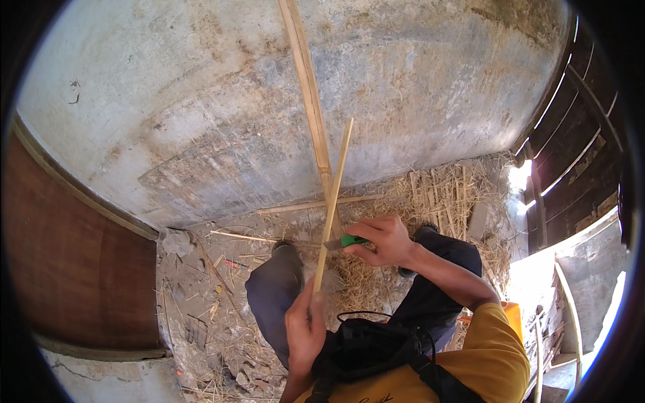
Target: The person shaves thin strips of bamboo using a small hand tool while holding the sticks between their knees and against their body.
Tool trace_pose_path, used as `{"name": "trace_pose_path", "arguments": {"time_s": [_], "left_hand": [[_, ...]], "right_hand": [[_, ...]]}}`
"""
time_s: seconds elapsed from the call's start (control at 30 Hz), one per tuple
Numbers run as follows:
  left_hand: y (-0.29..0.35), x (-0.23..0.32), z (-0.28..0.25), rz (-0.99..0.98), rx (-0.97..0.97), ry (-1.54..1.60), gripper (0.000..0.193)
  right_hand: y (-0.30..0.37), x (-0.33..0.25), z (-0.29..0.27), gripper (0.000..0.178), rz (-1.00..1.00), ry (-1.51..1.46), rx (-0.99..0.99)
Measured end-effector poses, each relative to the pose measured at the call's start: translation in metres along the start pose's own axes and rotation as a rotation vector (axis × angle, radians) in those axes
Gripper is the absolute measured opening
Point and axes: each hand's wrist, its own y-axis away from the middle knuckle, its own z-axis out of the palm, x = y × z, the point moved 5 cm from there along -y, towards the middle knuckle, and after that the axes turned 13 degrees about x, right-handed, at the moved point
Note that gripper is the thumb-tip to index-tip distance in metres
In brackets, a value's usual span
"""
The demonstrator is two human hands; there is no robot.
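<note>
A long, narrow strip of pale wood or bamboo (338, 170) slants up and away from my left hand (306, 330). The fingers of that hand are wrapped round its lower end. In my right hand (384, 240) is a utility knife with a green handle (351, 240), gripped between thumb and fingers. Its short grey blade lies against the strip, a little above the left hand. The strip's far end sticks up freely in front of the wall. Part of the left hand is slightly blurred.
A thick bamboo pole (306, 74) leans on the stained wall (201, 101) behind the strip. Straw and shavings (443, 201) are heaped by the wall at right. Scraps and sticks litter the floor between my legs and the brown panel (87, 248) at left.
</note>
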Motion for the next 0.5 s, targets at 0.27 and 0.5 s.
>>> {"name": "trace_pose_path", "arguments": {"time_s": [0.27, 0.5], "left_hand": [[-0.006, 0.005, 0.002, -0.019, 0.028, -0.022, 0.035], [-0.009, 0.007, 0.001, -0.076, 0.083, -0.028, 0.034]], "right_hand": [[0.008, -0.013, 0.011, 0.034, -0.078, -0.059, -0.064], [0.005, -0.014, 0.008, 0.033, -0.043, -0.048, -0.013]]}}
